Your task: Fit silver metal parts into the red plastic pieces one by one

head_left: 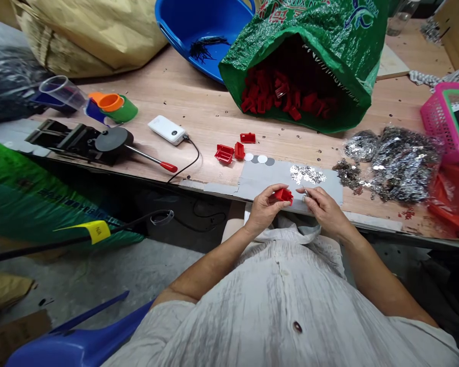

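Observation:
My left hand (265, 208) is closed around a small red plastic box (283, 195), held just above the table's front edge. Close to its right, my right hand (321, 205) pinches a tiny piece that looks like metal, too small to name. A gap separates the two hands. Beyond them, a pile of small shiny metal pieces (307, 175) lies on a grey sheet (252, 179). Several white and grey discs (262, 159) sit in a row along the sheet's far edge. To the left are a few more red plastic boxes (224, 154).
A green sack (309, 30) lies open with many red parts inside. Clear bags of metal pieces (405, 163) and a pink basket (439, 114) are at right. A lever press (112, 140), a white power bank (166, 129) and a blue basin (176, 30) stand left and behind.

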`<state>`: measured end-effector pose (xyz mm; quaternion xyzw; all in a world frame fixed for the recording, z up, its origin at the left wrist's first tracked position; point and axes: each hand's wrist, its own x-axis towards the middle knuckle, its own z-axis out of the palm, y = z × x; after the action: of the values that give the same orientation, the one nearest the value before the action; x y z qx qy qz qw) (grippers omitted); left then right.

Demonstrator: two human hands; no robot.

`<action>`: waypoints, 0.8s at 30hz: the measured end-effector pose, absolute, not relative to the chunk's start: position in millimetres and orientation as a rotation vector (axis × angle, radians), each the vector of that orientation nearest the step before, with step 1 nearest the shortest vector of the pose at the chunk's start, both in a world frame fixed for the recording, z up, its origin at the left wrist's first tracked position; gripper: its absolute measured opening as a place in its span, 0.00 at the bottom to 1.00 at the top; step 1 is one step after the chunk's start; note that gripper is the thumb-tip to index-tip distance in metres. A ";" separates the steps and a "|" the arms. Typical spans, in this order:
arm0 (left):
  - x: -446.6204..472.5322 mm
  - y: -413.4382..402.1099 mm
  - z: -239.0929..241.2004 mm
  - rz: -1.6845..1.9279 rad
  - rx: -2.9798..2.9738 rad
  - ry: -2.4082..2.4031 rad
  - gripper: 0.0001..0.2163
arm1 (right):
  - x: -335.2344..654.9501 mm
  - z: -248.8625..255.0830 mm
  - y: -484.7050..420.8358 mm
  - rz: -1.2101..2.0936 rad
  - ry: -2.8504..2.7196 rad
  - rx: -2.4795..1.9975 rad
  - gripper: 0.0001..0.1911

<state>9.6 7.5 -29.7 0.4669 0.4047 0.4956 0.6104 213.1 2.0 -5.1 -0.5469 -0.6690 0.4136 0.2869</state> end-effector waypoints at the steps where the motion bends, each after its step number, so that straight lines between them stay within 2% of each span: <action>1: 6.3 10.3 -31.7 1.127 1.168 0.980 0.18 | 212.7 -7.1 2.2 1.021 -1.855 -1.481 0.17; 4: -2.0 19.1 -35.5 1.047 1.456 1.088 0.15 | 209.6 -11.9 2.0 0.906 -1.968 -1.496 0.16; 9: -6.5 31.9 -35.1 0.902 1.733 1.065 0.15 | 204.7 -13.9 1.9 0.822 -2.046 -1.517 0.10; 24: -7.4 36.7 -35.9 0.866 1.739 1.028 0.14 | 200.3 -17.6 1.2 0.689 -2.161 -1.538 0.10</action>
<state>-7.4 36.7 -35.9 0.7046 0.4168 0.3508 0.4546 200.3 1.2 -17.6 -0.5499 -0.7728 0.2462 0.1995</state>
